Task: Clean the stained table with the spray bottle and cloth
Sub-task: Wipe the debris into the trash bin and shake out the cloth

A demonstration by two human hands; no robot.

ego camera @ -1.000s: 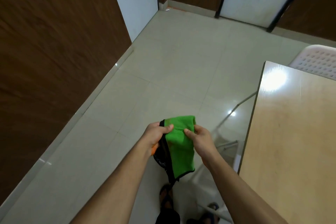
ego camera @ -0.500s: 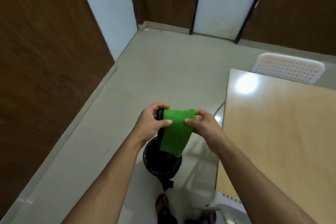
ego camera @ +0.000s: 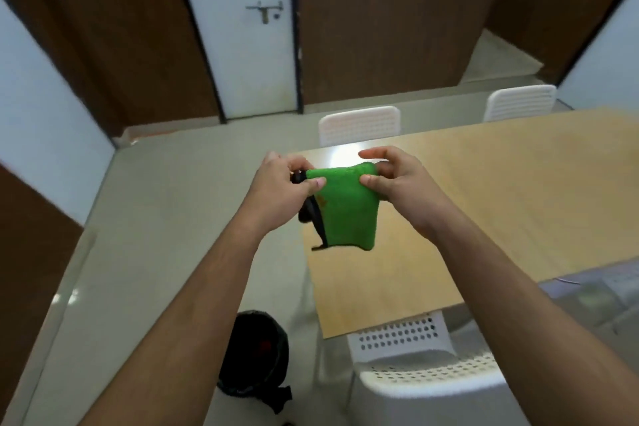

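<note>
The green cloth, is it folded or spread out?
Folded: the green cloth hangs doubled between left hand and right hand, each pinching a top corner.

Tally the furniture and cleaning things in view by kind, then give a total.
White perforated chairs: 3
Wooden table: 1
Green cloth: 1, pinched by the left hand and the right hand
Black-lined bin: 1
Spray bottle: 0 in view
Total: 6
</note>
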